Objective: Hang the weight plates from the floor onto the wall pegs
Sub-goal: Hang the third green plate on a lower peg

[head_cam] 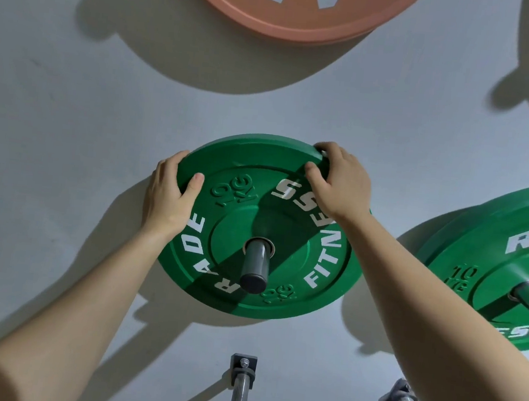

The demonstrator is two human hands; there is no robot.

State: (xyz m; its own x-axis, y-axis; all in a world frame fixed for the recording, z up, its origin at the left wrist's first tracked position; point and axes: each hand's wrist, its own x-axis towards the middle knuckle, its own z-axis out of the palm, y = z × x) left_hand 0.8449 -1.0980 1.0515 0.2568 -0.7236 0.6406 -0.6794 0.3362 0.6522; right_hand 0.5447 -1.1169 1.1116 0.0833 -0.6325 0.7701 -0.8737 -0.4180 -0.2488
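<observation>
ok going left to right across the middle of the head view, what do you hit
left hand → green plate on its peg → right hand → second green plate at the right edge

Three plates (264,226), four pegs (254,261)

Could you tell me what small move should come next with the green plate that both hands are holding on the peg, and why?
Probably let go. The green plate is already threaded on its peg, which sticks out through the centre hole, while the left hand and right hand grip opposite rim edges.
</observation>
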